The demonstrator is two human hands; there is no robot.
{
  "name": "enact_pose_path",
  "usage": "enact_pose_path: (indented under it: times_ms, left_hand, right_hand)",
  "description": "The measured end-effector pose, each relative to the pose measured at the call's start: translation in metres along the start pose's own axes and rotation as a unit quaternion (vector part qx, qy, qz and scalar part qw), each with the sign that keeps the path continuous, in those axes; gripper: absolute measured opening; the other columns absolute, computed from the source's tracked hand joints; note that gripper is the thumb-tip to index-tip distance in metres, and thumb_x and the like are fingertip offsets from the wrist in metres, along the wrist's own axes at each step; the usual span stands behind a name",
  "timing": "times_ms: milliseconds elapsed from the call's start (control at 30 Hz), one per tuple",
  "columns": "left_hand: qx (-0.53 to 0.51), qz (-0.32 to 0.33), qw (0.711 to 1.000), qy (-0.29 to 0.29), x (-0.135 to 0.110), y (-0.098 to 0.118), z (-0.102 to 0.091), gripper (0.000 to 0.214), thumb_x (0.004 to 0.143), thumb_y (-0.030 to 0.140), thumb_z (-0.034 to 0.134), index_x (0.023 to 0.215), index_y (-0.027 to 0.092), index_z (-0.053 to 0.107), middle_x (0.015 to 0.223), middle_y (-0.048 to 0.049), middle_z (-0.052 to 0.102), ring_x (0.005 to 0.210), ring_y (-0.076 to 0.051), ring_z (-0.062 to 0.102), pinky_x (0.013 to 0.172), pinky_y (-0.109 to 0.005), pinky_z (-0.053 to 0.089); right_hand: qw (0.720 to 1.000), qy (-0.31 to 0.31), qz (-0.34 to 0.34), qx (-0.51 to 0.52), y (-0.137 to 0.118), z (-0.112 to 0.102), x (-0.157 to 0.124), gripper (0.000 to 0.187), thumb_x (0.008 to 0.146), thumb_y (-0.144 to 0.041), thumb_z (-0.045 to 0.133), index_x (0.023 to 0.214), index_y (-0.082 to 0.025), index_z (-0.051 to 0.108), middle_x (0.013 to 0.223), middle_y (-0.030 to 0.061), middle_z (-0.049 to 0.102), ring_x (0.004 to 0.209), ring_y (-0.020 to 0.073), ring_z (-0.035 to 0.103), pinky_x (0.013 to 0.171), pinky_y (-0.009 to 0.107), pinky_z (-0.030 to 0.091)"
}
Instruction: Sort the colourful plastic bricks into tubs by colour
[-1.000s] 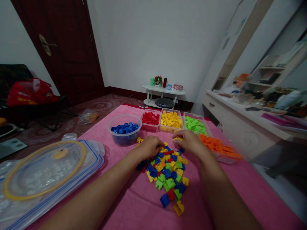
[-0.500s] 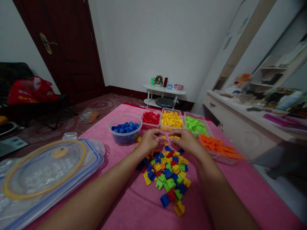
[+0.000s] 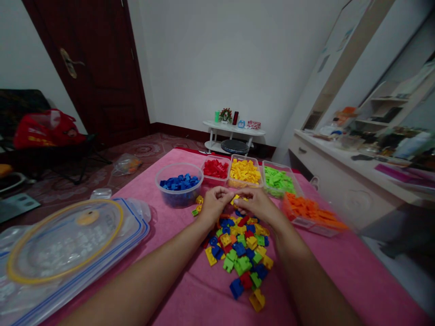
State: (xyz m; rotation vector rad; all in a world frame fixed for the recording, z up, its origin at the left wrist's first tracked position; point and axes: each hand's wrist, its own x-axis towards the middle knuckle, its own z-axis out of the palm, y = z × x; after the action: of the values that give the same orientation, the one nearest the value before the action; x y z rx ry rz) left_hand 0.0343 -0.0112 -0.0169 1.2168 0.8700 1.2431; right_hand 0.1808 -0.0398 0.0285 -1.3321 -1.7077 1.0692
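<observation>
Yellow plastic shows where both sets of fingertips meet: a small yellow plastic block (image 3: 235, 199) is pinched between the left hand (image 3: 213, 204) and the right hand (image 3: 258, 206). Both hands are curled, with the fingers drawn in tight around the block, so most of it is hidden. It is held just above the pink cloth (image 3: 190, 294).

Right under the fingers and back toward the wrists lies a loose heap of mixed coloured plastic blocks (image 3: 242, 251) in blue, green, yellow and red. Just beyond the left fingers stands a round clear tub of blue blocks (image 3: 179, 184). Straight ahead of the fingertips sit a clear box of red blocks (image 3: 215, 169) and a clear box of yellow blocks (image 3: 245, 171), side by side. Beyond the right fingers is a clear box of green blocks (image 3: 277, 179), and to their outer side, near the knuckles, a clear box of orange blocks (image 3: 307, 212). Well away from the left fingers, past the forearm, lies a stack of clear plastic lids (image 3: 68, 242).
</observation>
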Motion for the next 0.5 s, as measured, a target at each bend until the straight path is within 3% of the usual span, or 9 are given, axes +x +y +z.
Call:
enact_pose_path:
  times_ms: [100,300,400,500]
  left_hand:
    - [0.021,0.035,0.999,-0.015,-0.002,-0.003,0.001,0.030,0.077,0.043,0.060,0.076,0.014,0.062,0.069,-0.0006,0.062,0.058,-0.010,0.056,0.051,-0.019,0.044]
    - [-0.011,0.005,1.000,-0.003,0.000,-0.005,0.000,0.028,0.081,0.041,0.053,0.080,0.014,0.059,0.072,-0.0009,0.061,0.056,-0.011,0.058,0.050,-0.021,0.047]
    - [-0.002,0.003,1.000,-0.015,0.002,-0.006,0.000,0.029,0.082,0.041,0.052,0.079,0.013,0.060,0.070,-0.0015,0.061,0.056,-0.011,0.059,0.049,-0.020,0.045]
    - [-0.001,-0.005,1.000,-0.027,0.002,-0.009,0.001,0.031,0.082,0.043,0.051,0.079,0.013,0.060,0.069,-0.0016,0.062,0.055,-0.011,0.058,0.048,-0.021,0.046]
  right_hand:
    - [0.999,0.004,0.034,-0.006,0.004,-0.002,-0.001,0.021,0.072,-0.032,0.063,0.082,-0.014,0.065,0.060,-0.0020,0.058,0.047,0.0088,0.053,0.048,0.021,0.044]
    - [0.985,-0.004,0.077,-0.157,0.001,-0.023,0.018,0.010,0.075,-0.022,0.059,0.077,-0.014,0.064,0.055,0.0003,0.060,0.046,0.0120,0.055,0.046,0.022,0.043]
    - [0.943,0.082,0.052,-0.318,-0.010,-0.044,0.043,0.013,0.077,-0.021,0.061,0.084,-0.013,0.068,0.067,0.0063,0.066,0.062,0.0186,0.064,0.058,0.028,0.048]
    - [0.899,0.165,0.015,-0.406,-0.022,-0.058,0.062,0.032,0.075,-0.022,0.067,0.106,-0.012,0.066,0.094,0.0140,0.069,0.090,0.0275,0.065,0.079,0.037,0.049]
